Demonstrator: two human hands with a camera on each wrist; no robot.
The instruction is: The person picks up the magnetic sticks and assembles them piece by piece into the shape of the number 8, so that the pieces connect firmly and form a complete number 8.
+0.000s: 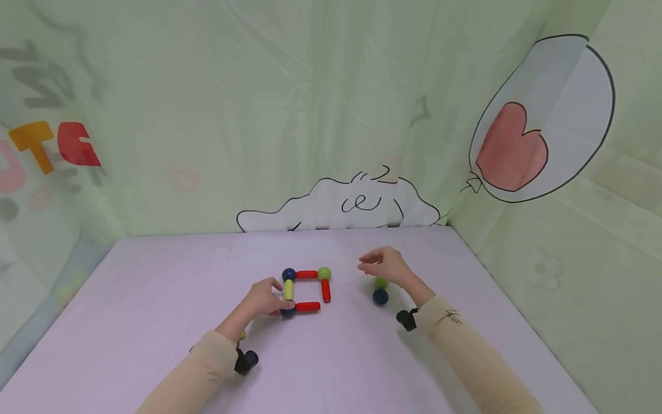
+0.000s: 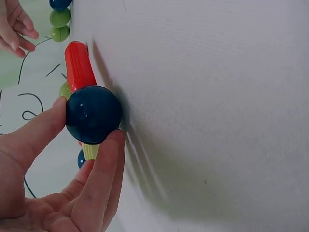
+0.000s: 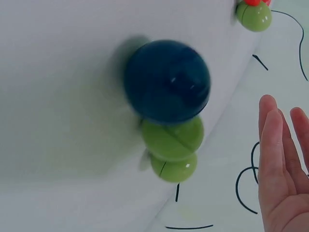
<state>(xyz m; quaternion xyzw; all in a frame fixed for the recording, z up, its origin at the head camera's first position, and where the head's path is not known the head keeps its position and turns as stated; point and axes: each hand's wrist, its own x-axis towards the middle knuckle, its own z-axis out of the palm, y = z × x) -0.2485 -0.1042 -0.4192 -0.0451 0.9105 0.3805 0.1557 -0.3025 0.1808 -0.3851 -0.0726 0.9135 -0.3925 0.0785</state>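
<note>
My left hand (image 1: 264,298) pinches a dark blue ball (image 2: 93,114) between thumb and fingers. That ball forms the near-left corner of a square outline. A red rod (image 1: 308,307) runs right from it, and a yellow-green rod (image 1: 288,290) leads back to another blue ball (image 1: 289,275). Along the far side, a second red rod (image 1: 307,275) meets a green ball (image 1: 324,273). From there a third red rod (image 1: 326,290) points toward me; a gap separates it from the near rod. My right hand (image 1: 385,265) holds nothing, its fingers extended above the table.
Beside the right hand, a loose blue ball (image 3: 167,81) stands in a row with a green ball (image 3: 174,137) and another green ball (image 3: 175,167). Small coloured pieces (image 1: 242,334) are mostly hidden behind the left wrist. Printed curtains (image 1: 310,115) border the pale table (image 1: 331,356).
</note>
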